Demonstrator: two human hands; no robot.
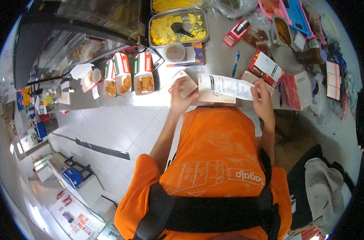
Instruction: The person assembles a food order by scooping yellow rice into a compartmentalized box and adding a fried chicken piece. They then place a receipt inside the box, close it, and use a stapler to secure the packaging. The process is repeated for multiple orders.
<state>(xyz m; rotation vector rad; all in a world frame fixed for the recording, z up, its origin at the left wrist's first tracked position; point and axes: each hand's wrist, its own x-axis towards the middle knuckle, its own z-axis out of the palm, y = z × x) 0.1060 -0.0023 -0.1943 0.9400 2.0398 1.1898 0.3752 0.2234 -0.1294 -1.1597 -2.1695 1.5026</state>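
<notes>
My right hand (261,93) pinches the right end of a printed paper receipt (230,87), which lies partly over a flat cardboard food box (218,97) at the counter's front edge. My left hand (181,99), somewhat blurred, is at a small closed cardboard box (186,84), its fingers spread over the near side; whether it grips the box I cannot tell. Right of the receipt, a red box (261,67) with a paper slip on it rests on a pale box, near my right hand. A blue pen (236,63) lies behind the receipt.
Open cartons of fried chicken (145,84) stand at left. Behind are a lidded cup (174,52), a metal tray of yellow food (165,30) with a black scoop, and a red tape dispenser (236,33). A red and white box (297,90), sauce container (282,30) and jar crowd the right. At lower right, grey cloth (324,192).
</notes>
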